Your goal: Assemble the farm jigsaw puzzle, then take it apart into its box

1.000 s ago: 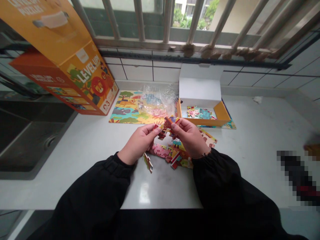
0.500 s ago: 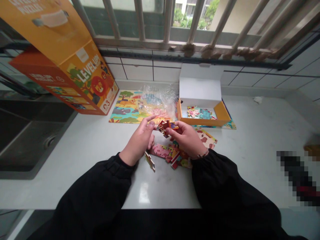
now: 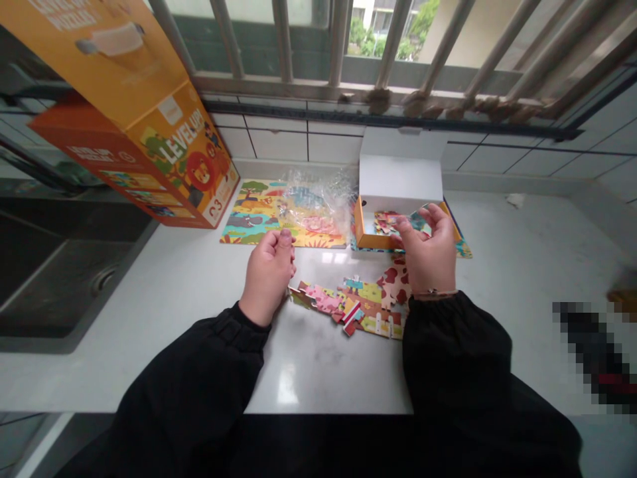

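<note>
My left hand (image 3: 269, 275) is held above the counter with its fingers curled and thumb on top; whatever is inside is hidden. Over the small open box (image 3: 369, 239), my right hand (image 3: 432, 255) has thumb and fingers bent around a teal puzzle piece (image 3: 419, 218), which the hand partly covers. Red and pink puzzle pieces (image 3: 385, 222) lie in that box. On the counter between my hands is a partly joined farm puzzle (image 3: 371, 292) with a brown-spotted cow and pink parts. One red-and-white striped piece (image 3: 352, 315) lies loose on its front edge.
An animal picture board (image 3: 249, 222) lies behind, with crumpled clear plastic (image 3: 318, 199) on it. At left stand a large orange puzzle box (image 3: 184, 153) and a dark sink (image 3: 64, 292). Window bars (image 3: 283, 46) run along the back. A pixelated patch covers something at right.
My right hand has moved right and forward to the small box, and the red piece has left the space between my hands. My left hand has curled closed. More red shows in the box.
</note>
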Demonstrator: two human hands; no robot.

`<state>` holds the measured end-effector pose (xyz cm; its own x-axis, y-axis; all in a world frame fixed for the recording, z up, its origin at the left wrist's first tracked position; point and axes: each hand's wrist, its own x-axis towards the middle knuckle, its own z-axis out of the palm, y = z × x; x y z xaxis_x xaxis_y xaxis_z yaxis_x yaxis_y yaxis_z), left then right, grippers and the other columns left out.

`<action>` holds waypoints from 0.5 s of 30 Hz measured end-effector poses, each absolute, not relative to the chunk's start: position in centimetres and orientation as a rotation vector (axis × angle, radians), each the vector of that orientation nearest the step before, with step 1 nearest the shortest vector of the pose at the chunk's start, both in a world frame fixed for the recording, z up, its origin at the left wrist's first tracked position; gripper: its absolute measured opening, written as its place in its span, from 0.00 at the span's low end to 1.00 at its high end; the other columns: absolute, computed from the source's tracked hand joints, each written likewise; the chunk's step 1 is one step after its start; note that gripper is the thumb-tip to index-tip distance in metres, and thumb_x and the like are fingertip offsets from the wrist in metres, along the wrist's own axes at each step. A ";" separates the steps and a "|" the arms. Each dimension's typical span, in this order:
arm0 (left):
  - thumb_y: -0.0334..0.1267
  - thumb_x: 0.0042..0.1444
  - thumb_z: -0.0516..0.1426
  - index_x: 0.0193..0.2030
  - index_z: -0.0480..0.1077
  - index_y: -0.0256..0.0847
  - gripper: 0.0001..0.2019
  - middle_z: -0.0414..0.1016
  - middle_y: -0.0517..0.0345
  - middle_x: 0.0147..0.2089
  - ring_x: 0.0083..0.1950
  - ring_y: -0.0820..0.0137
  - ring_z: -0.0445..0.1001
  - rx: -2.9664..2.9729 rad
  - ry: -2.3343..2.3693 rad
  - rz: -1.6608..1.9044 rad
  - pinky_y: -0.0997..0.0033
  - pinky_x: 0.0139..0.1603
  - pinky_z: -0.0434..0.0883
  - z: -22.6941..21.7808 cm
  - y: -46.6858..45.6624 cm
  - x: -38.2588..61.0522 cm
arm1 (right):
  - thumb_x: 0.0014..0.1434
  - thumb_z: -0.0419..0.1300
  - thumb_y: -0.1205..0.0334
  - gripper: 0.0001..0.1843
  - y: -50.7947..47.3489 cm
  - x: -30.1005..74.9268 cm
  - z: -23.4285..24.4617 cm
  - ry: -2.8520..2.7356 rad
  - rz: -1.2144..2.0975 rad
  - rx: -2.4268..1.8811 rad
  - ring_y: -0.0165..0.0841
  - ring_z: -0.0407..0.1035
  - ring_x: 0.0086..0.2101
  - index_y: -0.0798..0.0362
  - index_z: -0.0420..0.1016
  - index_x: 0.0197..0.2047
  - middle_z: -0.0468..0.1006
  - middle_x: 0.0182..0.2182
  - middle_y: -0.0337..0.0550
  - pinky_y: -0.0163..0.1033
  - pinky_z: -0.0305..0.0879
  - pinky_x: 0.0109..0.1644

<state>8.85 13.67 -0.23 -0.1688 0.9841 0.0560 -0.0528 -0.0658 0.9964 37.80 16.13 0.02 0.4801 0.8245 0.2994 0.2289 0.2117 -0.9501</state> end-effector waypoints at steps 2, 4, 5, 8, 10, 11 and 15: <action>0.64 0.70 0.61 0.41 0.71 0.44 0.23 0.66 0.65 0.30 0.21 0.77 0.63 1.156 1.252 1.391 0.74 0.20 0.62 -0.3 13.7 8.9 | 0.61 0.75 0.41 0.39 15.5 37.0 0.6 -1.077 0.472 -1.347 0.31 0.79 0.36 0.48 0.69 0.67 0.73 0.65 0.58 0.39 0.82 0.34; 0.63 0.70 0.60 0.41 0.71 0.44 0.23 0.65 0.65 0.29 0.22 0.77 0.63 1.192 1.265 1.379 0.74 0.21 0.62 -0.3 13.7 8.9 | 0.66 0.71 0.41 0.30 14.7 36.0 1.1 -1.171 0.491 -1.302 0.28 0.73 0.29 0.49 0.74 0.62 0.80 0.54 0.51 0.36 0.74 0.28; 0.63 0.71 0.60 0.40 0.71 0.44 0.23 0.65 0.66 0.29 0.22 0.77 0.63 1.210 1.273 1.374 0.73 0.21 0.62 -0.3 13.7 8.9 | 0.69 0.68 0.41 0.24 14.3 35.4 1.4 -1.257 0.535 -1.261 0.28 0.71 0.27 0.50 0.76 0.58 0.82 0.46 0.47 0.35 0.71 0.27; 0.64 0.72 0.59 0.40 0.71 0.44 0.24 0.65 0.65 0.29 0.22 0.76 0.63 1.233 1.287 1.372 0.73 0.21 0.62 -0.3 13.6 9.0 | 0.72 0.66 0.43 0.18 12.8 33.2 1.6 -1.679 0.692 -1.079 0.30 0.70 0.28 0.50 0.81 0.47 0.79 0.33 0.41 0.37 0.69 0.32; 0.64 0.72 0.58 0.40 0.71 0.44 0.24 0.66 0.65 0.29 0.22 0.76 0.63 1.235 1.291 1.367 0.73 0.21 0.62 -0.3 13.6 9.1 | 0.68 0.72 0.45 0.18 11.9 31.4 1.3 -1.985 0.733 -0.938 0.30 0.70 0.30 0.50 0.82 0.50 0.82 0.37 0.41 0.38 0.69 0.36; 0.65 0.72 0.58 0.40 0.71 0.44 0.24 0.66 0.65 0.29 0.22 0.76 0.64 1.234 1.291 1.363 0.73 0.21 0.63 -0.3 13.6 9.1 | 0.66 0.74 0.47 0.20 11.4 30.5 1.0 -2.092 0.754 -0.890 0.30 0.71 0.32 0.50 0.81 0.53 0.83 0.40 0.42 0.38 0.69 0.38; 0.66 0.70 0.60 0.41 0.71 0.43 0.25 0.67 0.65 0.30 0.21 0.76 0.66 1.187 1.260 1.350 0.74 0.21 0.64 -0.2 13.6 9.2 | 0.72 0.68 0.54 0.08 10.6 28.3 0.1 -2.284 0.744 -0.905 0.31 0.71 0.32 0.50 0.81 0.46 0.82 0.35 0.40 0.37 0.62 0.38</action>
